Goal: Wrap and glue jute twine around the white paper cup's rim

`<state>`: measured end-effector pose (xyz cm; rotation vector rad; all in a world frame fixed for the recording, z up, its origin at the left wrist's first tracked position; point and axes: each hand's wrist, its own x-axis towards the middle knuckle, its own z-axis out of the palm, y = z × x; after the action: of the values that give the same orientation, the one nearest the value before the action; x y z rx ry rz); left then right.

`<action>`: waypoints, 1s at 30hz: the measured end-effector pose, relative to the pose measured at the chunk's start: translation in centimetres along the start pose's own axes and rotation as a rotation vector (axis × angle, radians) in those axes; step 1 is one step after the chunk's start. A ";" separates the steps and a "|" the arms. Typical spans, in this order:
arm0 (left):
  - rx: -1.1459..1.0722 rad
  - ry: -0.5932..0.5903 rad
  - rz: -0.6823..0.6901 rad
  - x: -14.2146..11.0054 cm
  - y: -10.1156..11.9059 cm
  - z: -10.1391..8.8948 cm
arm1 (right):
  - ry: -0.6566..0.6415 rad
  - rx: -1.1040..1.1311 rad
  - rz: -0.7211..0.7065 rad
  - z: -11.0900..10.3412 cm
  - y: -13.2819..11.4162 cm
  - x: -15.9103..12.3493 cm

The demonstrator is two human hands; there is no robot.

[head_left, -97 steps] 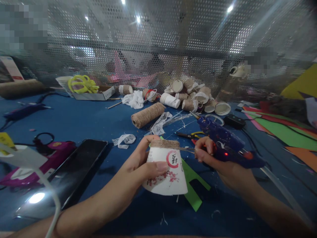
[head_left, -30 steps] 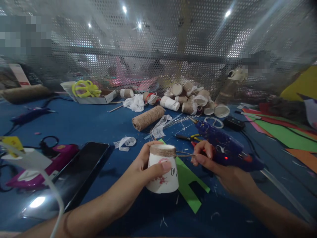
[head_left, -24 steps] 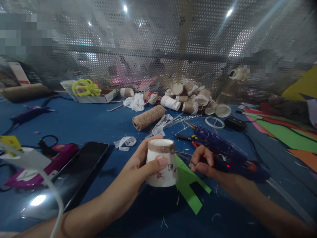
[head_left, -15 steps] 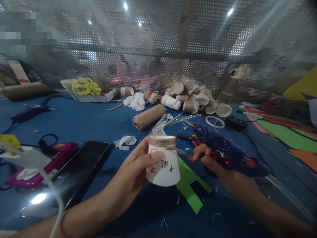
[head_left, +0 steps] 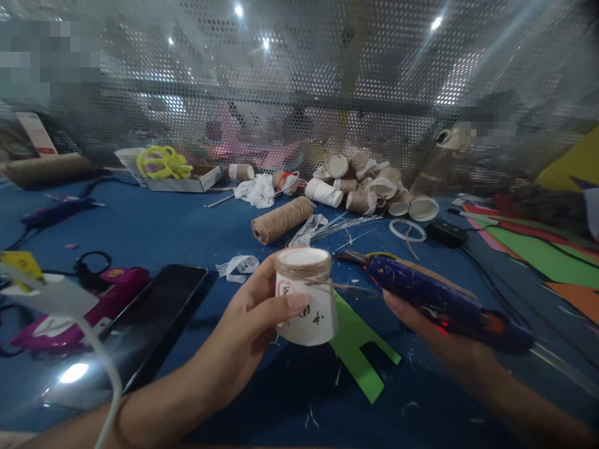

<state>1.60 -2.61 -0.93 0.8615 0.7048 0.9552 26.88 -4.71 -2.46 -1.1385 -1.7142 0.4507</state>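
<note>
An upside-down paper cup (head_left: 314, 315) with printed characters is gripped in my left hand (head_left: 255, 318), the thumb lying across its front. Several turns of jute twine (head_left: 304, 269) circle the cup's upper end. From there a loose twine strand (head_left: 353, 289) runs right towards my right hand (head_left: 421, 321). That hand is wrapped round a blue hot glue gun (head_left: 430, 287) with a lit red light. Its nozzle points left, level with the cup's top and apart from it. The gun hides most of my right fingers.
A twine roll (head_left: 283, 220) lies beyond the cup, before a heap of twine-wrapped cups (head_left: 360, 187). Green paper (head_left: 362, 349) lies under my hands. A phone (head_left: 163, 318) and purple glue gun (head_left: 88, 305) are left; coloured paper (head_left: 538, 243) is right.
My left hand has turned the cup so other characters face me. My right hand has let go of the twine strand, and the glue gun has swung lower and flatter.
</note>
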 end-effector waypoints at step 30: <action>0.009 0.061 0.049 -0.5 0.4 0.7 | -0.190 -0.025 -0.045 -0.3 0.2 -0.1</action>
<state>1.84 -3.11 -0.14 0.8637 0.7434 1.0258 27.25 -4.75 -2.56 -1.1014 -1.9106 0.5249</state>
